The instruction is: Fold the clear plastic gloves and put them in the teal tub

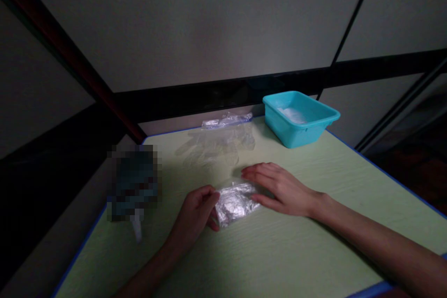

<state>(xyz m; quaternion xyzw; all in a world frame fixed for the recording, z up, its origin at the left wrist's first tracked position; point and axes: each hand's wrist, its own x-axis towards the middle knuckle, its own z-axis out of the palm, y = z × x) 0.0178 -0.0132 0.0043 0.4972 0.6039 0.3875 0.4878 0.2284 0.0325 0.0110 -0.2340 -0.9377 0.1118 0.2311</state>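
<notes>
A folded piece of clear, shiny, crinkled plastic (234, 205) lies low over the middle of the table; its exact kind does not show. Its left edge is pinched between the thumb and fingers of my left hand (197, 209). My right hand (282, 188) rests over its right end, fingers stretched out, with the thumb touching the plastic and the other fingertips just behind it. Beyond both hands, clear disposable plastic gloves (218, 142) are spread flat, with a bunched, shiny strip (228, 120) along their far side.
At the back right corner stands a turquoise plastic basket (303, 135) with whitish plastic inside. A blurred-out dark package (134, 184) with a white flap sits at the left edge. The pale green table (296, 251) has blue edging and meets a panelled wall.
</notes>
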